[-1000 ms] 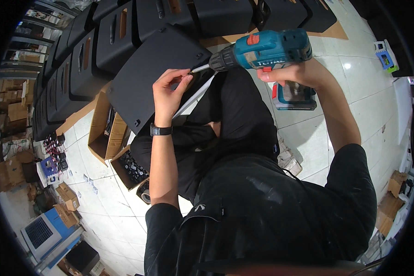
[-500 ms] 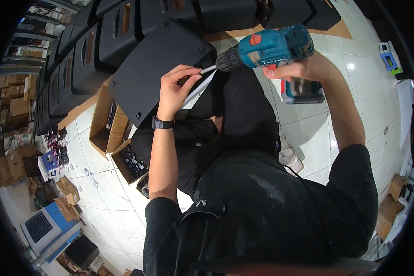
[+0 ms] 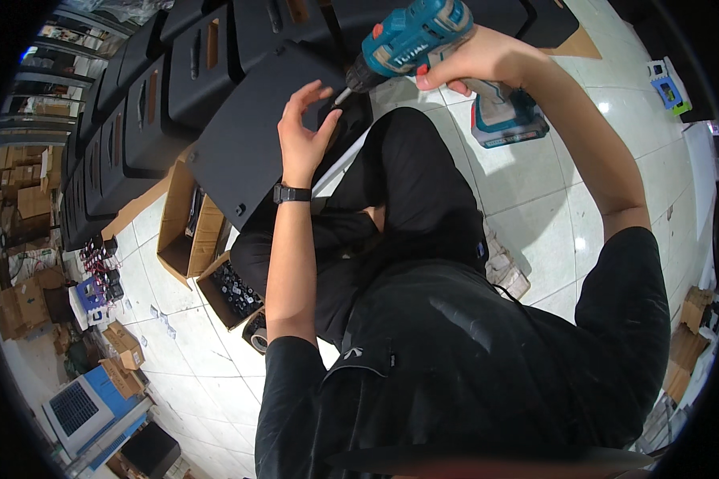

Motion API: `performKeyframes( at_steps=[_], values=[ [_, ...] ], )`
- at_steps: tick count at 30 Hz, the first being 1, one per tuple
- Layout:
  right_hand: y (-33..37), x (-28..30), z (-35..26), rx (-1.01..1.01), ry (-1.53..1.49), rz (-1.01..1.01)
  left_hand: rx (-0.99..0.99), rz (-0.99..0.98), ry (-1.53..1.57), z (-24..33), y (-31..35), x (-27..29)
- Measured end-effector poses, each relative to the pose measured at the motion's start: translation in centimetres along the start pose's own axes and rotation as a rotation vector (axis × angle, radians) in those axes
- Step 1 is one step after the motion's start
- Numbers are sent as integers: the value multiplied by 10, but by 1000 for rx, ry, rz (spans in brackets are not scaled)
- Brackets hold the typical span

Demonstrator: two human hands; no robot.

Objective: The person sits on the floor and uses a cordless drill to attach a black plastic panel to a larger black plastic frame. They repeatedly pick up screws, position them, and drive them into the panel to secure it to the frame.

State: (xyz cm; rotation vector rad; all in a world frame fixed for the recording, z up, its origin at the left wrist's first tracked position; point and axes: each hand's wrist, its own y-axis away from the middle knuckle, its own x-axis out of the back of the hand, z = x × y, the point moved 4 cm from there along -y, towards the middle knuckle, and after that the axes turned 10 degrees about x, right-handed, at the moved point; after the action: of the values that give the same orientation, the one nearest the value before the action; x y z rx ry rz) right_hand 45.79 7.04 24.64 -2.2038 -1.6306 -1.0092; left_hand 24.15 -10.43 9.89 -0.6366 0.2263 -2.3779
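Two hands at one corner: drill held, left grip spread

The right hand (image 3: 487, 60) has its grip wrapped around the handle of a teal-and-black cordless drill (image 3: 411, 41), thumb and fingers closed on the moulded handle above the battery. A slim silver metal bit (image 3: 343, 96) runs from the chuck down and leftward toward the right-hand end of a matte black box-shaped cabinet (image 3: 244, 136), which lies tilted in front of the person's crossed legs. Whether the bit touches the cabinet cannot be confirmed.

The left hand (image 3: 302, 132) stands over the cabinet with thumb and fingers spread, just beside the bit. Nothing is seen pinched there; a small fastener at the bit's tip can be neither confirmed nor excluded.

Beside the left leg stands a small brown cardboard box (image 3: 213, 270) of mixed dark and pale fittings (image 3: 236, 291). A row of black cabinets (image 3: 200, 88) stands beyond.

Assessment: the bit should be brought in line with its seat before any pressure goes on, and the trigger squeezed gently at first. The spread fingers would be safer flat on the cabinet, steadying it, clear of the rotating tip. Excess torque could strip or mar the surface.
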Motion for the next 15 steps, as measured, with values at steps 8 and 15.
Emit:
performKeyframes(
  at_steps=[8, 15],
  values=[
    [-44, 3, -1, 80, -143, 71, 96, 104, -681, -72, 7, -1],
    [-69, -2, 15, 17, -148, 24, 78, 136, -681, -74, 9, -5]
  ],
)
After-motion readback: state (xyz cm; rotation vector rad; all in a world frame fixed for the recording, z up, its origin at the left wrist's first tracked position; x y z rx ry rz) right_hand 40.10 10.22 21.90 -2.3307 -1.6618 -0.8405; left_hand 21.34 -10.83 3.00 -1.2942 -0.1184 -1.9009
